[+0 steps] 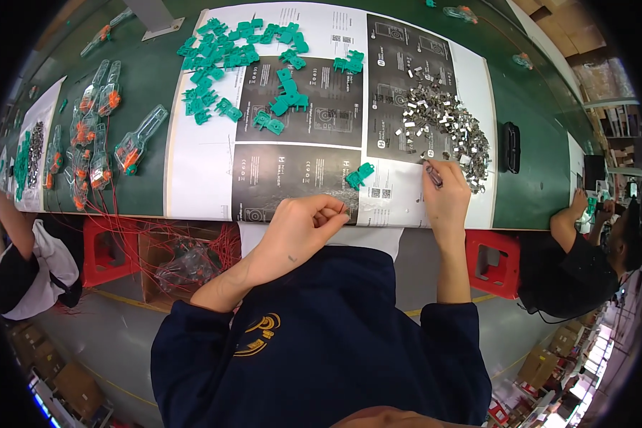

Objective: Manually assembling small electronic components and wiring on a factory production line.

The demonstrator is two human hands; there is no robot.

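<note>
My left hand (308, 222) is at the table's near edge, with thumb and fingertips pressed together. Whatever it pinches, if anything, is too small to make out. Just beyond its fingertips lies a single green plastic part (360, 175) on the printed sheet. My right hand (447, 191) is closed around a slim, dark metal tool (433, 175), whose kind I cannot tell. The tool's tip points toward a spread pile of small shiny metal pieces (449, 121), right beside that hand.
Many green plastic parts (221, 57) are scattered at the far left of the paper (200, 164). Clear plastic-and-orange assemblies (139, 141) with red wires lie left. A black object (511, 147) sits right. Red stools (493, 262) and a box (185, 264) stand below; people work both sides.
</note>
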